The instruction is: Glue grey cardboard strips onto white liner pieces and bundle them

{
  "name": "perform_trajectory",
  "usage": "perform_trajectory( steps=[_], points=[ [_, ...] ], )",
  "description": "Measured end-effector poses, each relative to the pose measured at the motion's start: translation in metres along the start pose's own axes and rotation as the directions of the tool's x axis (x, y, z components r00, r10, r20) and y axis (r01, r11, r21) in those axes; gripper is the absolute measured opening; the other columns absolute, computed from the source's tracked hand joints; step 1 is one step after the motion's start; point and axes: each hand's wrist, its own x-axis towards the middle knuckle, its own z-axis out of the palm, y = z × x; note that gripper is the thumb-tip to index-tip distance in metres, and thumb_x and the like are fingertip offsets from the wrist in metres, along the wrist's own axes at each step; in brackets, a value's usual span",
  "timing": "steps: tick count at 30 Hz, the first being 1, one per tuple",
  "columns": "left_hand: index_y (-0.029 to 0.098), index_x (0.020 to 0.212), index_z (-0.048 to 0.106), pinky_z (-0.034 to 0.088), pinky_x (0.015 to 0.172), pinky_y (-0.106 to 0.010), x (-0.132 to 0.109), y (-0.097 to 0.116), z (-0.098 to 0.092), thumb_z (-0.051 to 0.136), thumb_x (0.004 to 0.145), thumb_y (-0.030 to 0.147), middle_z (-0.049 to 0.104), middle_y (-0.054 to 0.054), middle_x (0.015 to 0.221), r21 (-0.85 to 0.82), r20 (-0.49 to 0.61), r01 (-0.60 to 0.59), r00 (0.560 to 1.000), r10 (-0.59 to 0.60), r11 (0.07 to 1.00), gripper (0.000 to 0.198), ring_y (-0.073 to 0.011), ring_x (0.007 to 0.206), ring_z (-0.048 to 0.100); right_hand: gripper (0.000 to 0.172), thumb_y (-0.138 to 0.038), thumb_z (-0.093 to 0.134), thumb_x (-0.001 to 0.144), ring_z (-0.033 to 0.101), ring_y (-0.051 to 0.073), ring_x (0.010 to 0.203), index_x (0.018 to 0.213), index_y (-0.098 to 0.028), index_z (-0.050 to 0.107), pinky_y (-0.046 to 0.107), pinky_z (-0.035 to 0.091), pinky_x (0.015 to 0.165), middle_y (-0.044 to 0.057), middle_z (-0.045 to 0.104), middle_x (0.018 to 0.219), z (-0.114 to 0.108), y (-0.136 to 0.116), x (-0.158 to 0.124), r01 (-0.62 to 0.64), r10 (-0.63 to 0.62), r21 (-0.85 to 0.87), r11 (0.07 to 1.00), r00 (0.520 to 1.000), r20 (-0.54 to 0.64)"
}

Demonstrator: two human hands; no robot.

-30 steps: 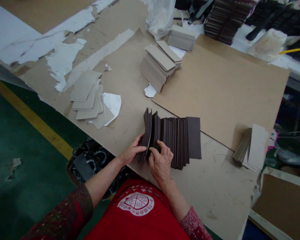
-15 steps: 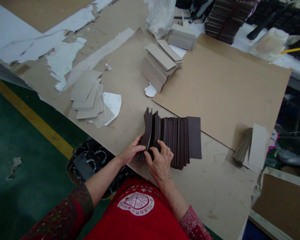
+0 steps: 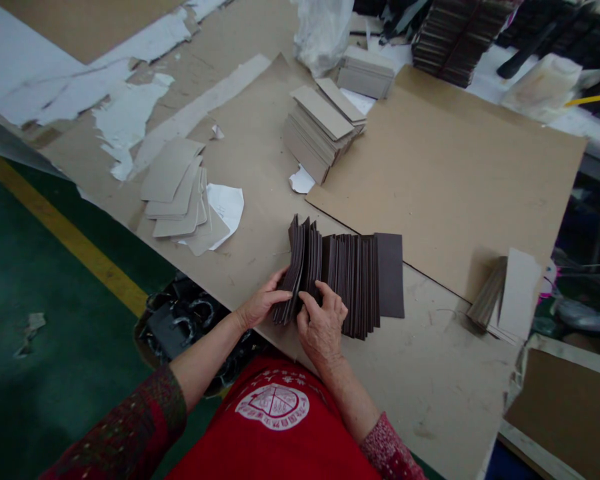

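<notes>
A row of dark brown flat panels (image 3: 353,283) stands on edge near the table's front, with one panel lying flatter at its right end. My left hand (image 3: 265,301) is closed round the left end of the row, its thumb on the near side of a bent bundle. Over the near edges of the neighbouring panels, my right hand (image 3: 324,323) has its fingers curled, thumb and forefinger together at the second bundle. The exact number of panels between those fingertips is hidden.
Grey cardboard pieces lie in a fanned pile (image 3: 175,193) at left and a leaning stack (image 3: 320,127) behind the row. A large brown board (image 3: 480,180) covers the right rear. More card (image 3: 515,293) sits near the right edge. A container of black items (image 3: 180,327) stands below the front edge.
My right thumb has moved up and in towards the forefinger at the panels. The second bundle's far ends have shifted slightly towards the left bundle. My left hand stays in place.
</notes>
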Motion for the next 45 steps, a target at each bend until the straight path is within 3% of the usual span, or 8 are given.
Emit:
perform_trajectory(
  steps=[4, 10, 15, 22, 28, 32, 40, 45],
  points=[
    [0.028, 0.144, 0.045, 0.030, 0.117, -0.047, 0.0000, 0.0003, 0.0002, 0.073, 0.077, 0.024, 0.056, -0.005, 0.142, -0.003, 0.003, -0.005, 1.000, 0.005, 1.000, 0.073, -0.0314, 0.137, 0.044, 0.026, -0.015, 0.064, 0.086, 0.047, 0.029, 0.122, 0.107, -0.029, 0.070, 0.046, 0.033, 0.097, 0.008, 0.049, 0.140, -0.0009, 0.0001, 0.0006, 0.012, -0.012, 0.010, 1.000, 1.000, 0.000],
    [0.028, 0.146, 0.044, 0.028, 0.117, -0.049, 0.0012, -0.0009, 0.0004, 0.071, 0.077, 0.023, 0.054, -0.006, 0.144, -0.009, 0.000, -0.003, 1.000, 0.003, 1.000, 0.075, -0.0321, 0.137, 0.044, 0.018, -0.039, 0.069, 0.089, 0.047, 0.030, 0.124, 0.102, -0.027, 0.070, 0.047, 0.034, 0.098, 0.010, 0.050, 0.140, -0.0021, -0.0040, 0.0031, -0.003, 0.003, 0.004, 1.000, 1.000, -0.019],
    [0.028, 0.145, 0.045, 0.027, 0.118, -0.048, 0.0005, 0.0003, 0.0011, 0.072, 0.076, 0.023, 0.050, -0.006, 0.149, -0.008, -0.002, -0.010, 1.000, 0.010, 1.000, 0.075, -0.0323, 0.138, 0.042, 0.016, -0.030, 0.068, 0.087, 0.046, 0.030, 0.124, 0.102, -0.026, 0.068, 0.047, 0.034, 0.099, 0.010, 0.050, 0.140, -0.0019, -0.0055, 0.0030, -0.012, 0.012, 0.009, 1.000, 1.000, -0.013],
    [0.026, 0.145, 0.045, 0.030, 0.116, -0.048, 0.0004, 0.0012, 0.0004, 0.071, 0.076, 0.023, 0.054, -0.006, 0.145, -0.006, -0.005, -0.010, 1.000, 0.010, 1.000, 0.075, -0.0330, 0.137, 0.043, 0.035, -0.014, 0.064, 0.084, 0.046, 0.029, 0.123, 0.115, -0.029, 0.067, 0.046, 0.034, 0.098, 0.009, 0.048, 0.141, -0.0012, -0.0015, 0.0005, 0.006, -0.006, 0.015, 1.000, 1.000, -0.002],
    [0.027, 0.145, 0.043, 0.031, 0.115, -0.049, 0.0004, 0.0007, 0.0011, 0.071, 0.077, 0.022, 0.055, -0.006, 0.143, 0.002, 0.001, 0.002, 1.000, -0.002, 1.000, 0.074, -0.0322, 0.135, 0.046, 0.016, -0.029, 0.067, 0.089, 0.046, 0.029, 0.124, 0.104, -0.029, 0.070, 0.047, 0.033, 0.098, 0.009, 0.049, 0.141, -0.0012, -0.0039, 0.0012, 0.004, -0.004, 0.005, 1.000, 1.000, -0.007],
    [0.027, 0.145, 0.044, 0.029, 0.117, -0.047, -0.0006, 0.0023, 0.0031, 0.070, 0.077, 0.020, 0.056, -0.006, 0.143, 0.001, 0.012, -0.003, 1.000, 0.003, 1.000, 0.073, -0.0304, 0.136, 0.046, 0.019, -0.041, 0.072, 0.086, 0.045, 0.030, 0.126, 0.100, -0.028, 0.070, 0.047, 0.033, 0.099, 0.009, 0.049, 0.141, -0.0003, -0.0060, 0.0026, -0.009, 0.009, -0.005, 1.000, 1.000, -0.012],
    [0.028, 0.145, 0.045, 0.029, 0.117, -0.048, 0.0001, 0.0021, 0.0024, 0.072, 0.076, 0.021, 0.056, -0.005, 0.142, -0.007, 0.016, -0.018, 1.000, 0.018, 1.000, 0.074, -0.0313, 0.136, 0.045, 0.016, -0.033, 0.070, 0.086, 0.045, 0.030, 0.126, 0.101, -0.027, 0.069, 0.047, 0.033, 0.099, 0.009, 0.048, 0.142, -0.0021, -0.0067, 0.0031, -0.019, 0.019, -0.005, 1.000, 1.000, 0.005],
    [0.028, 0.144, 0.046, 0.029, 0.117, -0.046, 0.0001, 0.0032, 0.0027, 0.073, 0.076, 0.022, 0.056, -0.005, 0.143, -0.016, 0.021, -0.024, 0.999, 0.025, 1.000, 0.074, -0.0311, 0.136, 0.044, 0.031, -0.019, 0.065, 0.086, 0.044, 0.029, 0.126, 0.115, -0.027, 0.066, 0.047, 0.033, 0.100, 0.010, 0.047, 0.142, -0.0018, -0.0052, 0.0013, -0.011, 0.011, 0.019, 1.000, 1.000, -0.001]
  ],
)
